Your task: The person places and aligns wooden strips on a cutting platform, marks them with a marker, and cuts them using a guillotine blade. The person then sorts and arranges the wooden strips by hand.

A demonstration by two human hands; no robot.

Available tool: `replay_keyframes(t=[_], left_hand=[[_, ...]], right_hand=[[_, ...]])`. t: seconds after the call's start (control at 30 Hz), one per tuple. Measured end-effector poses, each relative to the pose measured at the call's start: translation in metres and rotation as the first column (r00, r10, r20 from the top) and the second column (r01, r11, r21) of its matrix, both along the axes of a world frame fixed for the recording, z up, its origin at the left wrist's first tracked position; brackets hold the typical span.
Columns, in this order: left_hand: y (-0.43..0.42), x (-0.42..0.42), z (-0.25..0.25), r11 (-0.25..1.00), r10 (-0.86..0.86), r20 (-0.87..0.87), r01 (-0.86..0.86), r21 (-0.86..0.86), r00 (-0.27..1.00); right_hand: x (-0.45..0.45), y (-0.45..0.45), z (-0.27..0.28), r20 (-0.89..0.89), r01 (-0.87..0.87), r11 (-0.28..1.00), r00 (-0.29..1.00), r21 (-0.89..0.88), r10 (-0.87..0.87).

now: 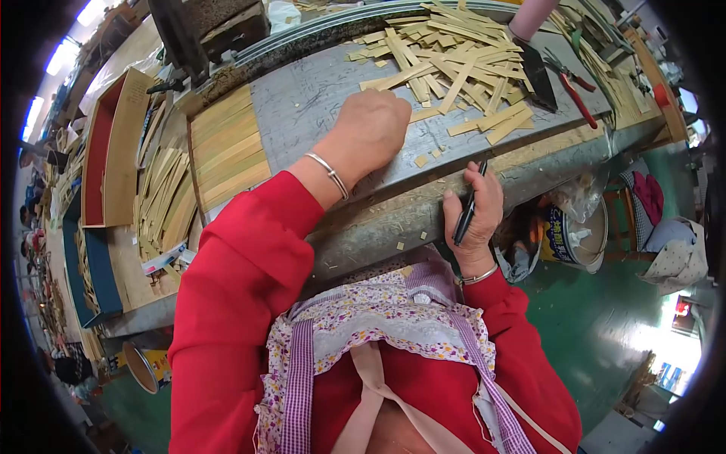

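"Two hands, set apart: your left hand [370, 127] curls over the grey board [302, 91], knuckles beside the pile of strips [458, 85]; your right hand [482, 218] is wrapped round a black tool [464, 219], just above the bench edge [370, 240]. What could go wrong for you here?"

"The strips cross one another at many angles, so a nudge from your left knuckles could set the pile sliding. Your left fingertips are hidden; whether they grip anything is not shown. The tool's kind is unclear; were its end sharp, a slip of your right grip could nick you. The pliers [578, 98] lie with one handle near the board's front edge, where a stray sleeve [529, 340] could knock them off."

"And how many of each do you have?"

"One board, one black tool, one pair of pliers, one flat black piece [537, 76], one pink cup [532, 20]; one red-lined box [125, 151], one blue box [102, 272]; two bangles [333, 175], one by each hand. One panel [227, 144] of side-by-side strips lies at the board's left end. The pile's strips overlap too much for you to count."
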State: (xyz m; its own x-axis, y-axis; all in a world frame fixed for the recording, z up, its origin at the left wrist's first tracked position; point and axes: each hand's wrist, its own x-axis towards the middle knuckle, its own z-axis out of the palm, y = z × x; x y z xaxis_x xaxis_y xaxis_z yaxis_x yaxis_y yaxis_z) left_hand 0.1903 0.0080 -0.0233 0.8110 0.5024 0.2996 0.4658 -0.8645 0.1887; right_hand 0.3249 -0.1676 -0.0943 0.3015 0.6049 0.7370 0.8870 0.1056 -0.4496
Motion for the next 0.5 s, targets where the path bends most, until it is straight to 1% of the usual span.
replay_keyframes(t=[0.07,0.17,0.27,0.37,0.5], left_hand=[[0.002,0.0,0.001,0.998,0.04,0.001,-0.04,-0.041,0.999],[-0.004,-0.023,0.01,0.995,0.019,0.004,-0.019,-0.098,1.0],[-0.012,-0.067,0.022,0.996,0.062,-0.086,-0.067,-0.053,0.994],[-0.03,-0.121,0.032,0.99,0.139,-0.016,-0.139,0.008,0.99],[-0.055,-0.195,0.033,0.952,0.288,0.008,-0.287,0.106,0.958]], right_hand=[[0.0,-0.001,-0.001,0.0,0.006,1.0,1.0,-0.003,-0.006],[0.0,0.0,-0.001,0.004,0.01,1.0,1.0,-0.006,-0.01],[-0.001,0.0,-0.001,0.012,0.013,1.0,1.0,0.004,-0.013],[0.001,-0.001,0.0,0.045,-0.007,1.0,0.999,0.005,0.007],[0.001,-0.001,-0.002,0.003,-0.014,0.999,1.0,-0.036,0.014]])
